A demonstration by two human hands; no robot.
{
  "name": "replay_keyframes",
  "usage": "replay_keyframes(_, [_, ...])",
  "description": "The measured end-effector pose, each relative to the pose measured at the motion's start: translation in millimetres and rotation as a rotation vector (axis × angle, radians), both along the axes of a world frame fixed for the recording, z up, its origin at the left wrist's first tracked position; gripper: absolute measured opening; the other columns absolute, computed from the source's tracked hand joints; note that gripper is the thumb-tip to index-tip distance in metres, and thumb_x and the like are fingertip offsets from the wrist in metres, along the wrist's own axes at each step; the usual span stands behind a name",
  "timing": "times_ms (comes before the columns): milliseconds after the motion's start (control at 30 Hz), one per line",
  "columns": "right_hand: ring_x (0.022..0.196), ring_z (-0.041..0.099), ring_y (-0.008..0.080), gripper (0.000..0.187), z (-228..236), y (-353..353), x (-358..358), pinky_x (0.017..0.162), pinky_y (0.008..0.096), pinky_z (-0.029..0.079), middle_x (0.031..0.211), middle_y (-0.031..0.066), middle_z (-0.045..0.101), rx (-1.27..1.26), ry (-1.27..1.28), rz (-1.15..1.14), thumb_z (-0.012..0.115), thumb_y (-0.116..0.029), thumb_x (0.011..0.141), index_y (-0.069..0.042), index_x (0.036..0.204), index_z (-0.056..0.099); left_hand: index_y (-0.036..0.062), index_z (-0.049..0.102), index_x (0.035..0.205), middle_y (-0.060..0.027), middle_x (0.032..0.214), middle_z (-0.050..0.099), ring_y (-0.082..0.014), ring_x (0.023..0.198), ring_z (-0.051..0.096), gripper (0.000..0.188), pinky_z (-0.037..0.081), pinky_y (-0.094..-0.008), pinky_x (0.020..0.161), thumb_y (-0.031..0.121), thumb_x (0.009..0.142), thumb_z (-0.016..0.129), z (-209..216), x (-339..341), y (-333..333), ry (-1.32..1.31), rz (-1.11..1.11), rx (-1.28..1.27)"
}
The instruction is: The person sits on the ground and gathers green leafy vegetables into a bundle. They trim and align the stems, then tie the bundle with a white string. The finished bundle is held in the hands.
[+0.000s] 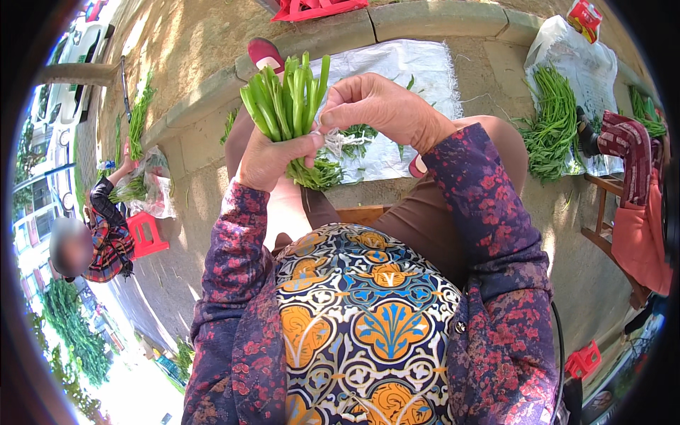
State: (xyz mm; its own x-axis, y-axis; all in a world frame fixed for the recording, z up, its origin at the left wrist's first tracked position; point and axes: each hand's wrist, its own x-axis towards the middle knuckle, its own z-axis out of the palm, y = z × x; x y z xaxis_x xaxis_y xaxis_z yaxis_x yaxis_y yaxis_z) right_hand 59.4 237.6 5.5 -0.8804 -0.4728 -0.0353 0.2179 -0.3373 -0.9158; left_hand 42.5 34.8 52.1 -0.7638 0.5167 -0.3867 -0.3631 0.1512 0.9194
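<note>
My left hand (268, 157) is wrapped round a bunch of leafy greens (285, 103), with the thick pale-green stalk ends pointing up and away from me. The leaves hang below that hand, between my knees. Against the bunch, my right hand (386, 106) pinches white string (345, 144) near my left thumb. Loose strands of it dangle beside the stalks. Whether the string passes all the way round the bunch is hidden by my fingers. Beneath my hands a white woven sheet (421, 74) lies on the ground, with some loose greens (360, 132) on it.
A low stone curb (439, 21) runs ahead, with a red plastic stool (319, 7) beyond it. At right, a heap of greens (554, 120) lies by a white sack; a person sits on a wooden chair (602, 234). Another person (106, 234) handles greens at left, near a red stool (147, 234).
</note>
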Motion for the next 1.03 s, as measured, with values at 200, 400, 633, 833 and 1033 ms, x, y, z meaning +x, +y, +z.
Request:
replay_keyframes(200, [0.069, 0.052, 0.0086, 0.014, 7.6, -2.5, 1.6, 0.072, 0.0231, 0.045, 0.074, -0.0015, 0.055, -0.3, -0.125, -0.055, 0.061, -0.016, 0.085, -0.002, 0.089, 0.06, 0.0006, 0.055, 0.095, -0.0038, 0.079, 0.056, -0.0137, 0.057, 0.055, 0.025, 0.045, -0.0252, 0.049, -0.002, 0.073, 0.067, 0.8, -2.8, -5.4, 0.019, -0.037, -0.013])
replay_keyframes(400, [0.064, 0.051, 0.0066, 0.018, 11.2, 23.0, -0.9, 0.072, 0.0251, 0.046, 0.068, -0.0034, 0.052, -0.274, -0.131, -0.139, 0.057, -0.013, 0.089, -0.001, 0.103, 0.059, -0.001, 0.055, 0.094, -0.0048, 0.078, 0.056, -0.0159, 0.055, 0.054, 0.027, 0.044, -0.0272, 0.049, -0.001, 0.07, 0.067, 5.4, -9.2, -17.3, -0.008, 0.078, 0.04])
replay_keyframes(633, [0.06, 0.048, 0.0058, 0.023, -2.0, 46.9, -10.1, 0.067, 0.0223, 0.045, 0.067, -0.0034, 0.05, -0.244, -0.153, -0.299, 0.057, -0.013, 0.09, 0.004, 0.106, 0.056, -0.0004, 0.056, 0.087, -0.0064, 0.063, 0.053, -0.0163, 0.048, 0.05, 0.021, 0.041, -0.0274, 0.049, 0.005, 0.07, 0.066, 5.4, -16.9, -38.6, -0.006, 0.173, 0.16])
replay_keyframes(833, [0.059, 0.048, 0.0073, 0.016, -5.4, 60.7, -13.7, 0.057, 0.0226, 0.043, 0.064, -0.0022, 0.05, -0.281, -0.179, -0.441, 0.062, -0.014, 0.086, 0.0, 0.095, 0.06, 0.0036, 0.053, 0.099, -0.0052, 0.078, 0.056, -0.0153, 0.066, 0.053, 0.031, 0.05, -0.0304, 0.066, 0.005, 0.07, 0.065, 5.7, -25.4, -67.1, -0.084, 0.261, 0.346])
replay_keyframes(1033, [0.058, 0.046, 0.0101, 0.025, -26.1, 86.5, -22.4, 0.057, 0.0236, 0.041, 0.065, -0.0019, 0.049, -0.477, -0.246, -0.452, 0.059, -0.011, 0.087, 0.001, 0.108, 0.055, 0.0043, 0.05, 0.092, -0.0007, 0.07, 0.049, -0.0149, 0.063, 0.047, 0.025, 0.046, -0.034, 0.077, 0.01, 0.072, 0.064, 1.0, -45.8, -101.5, -0.134, 0.021, 0.659])
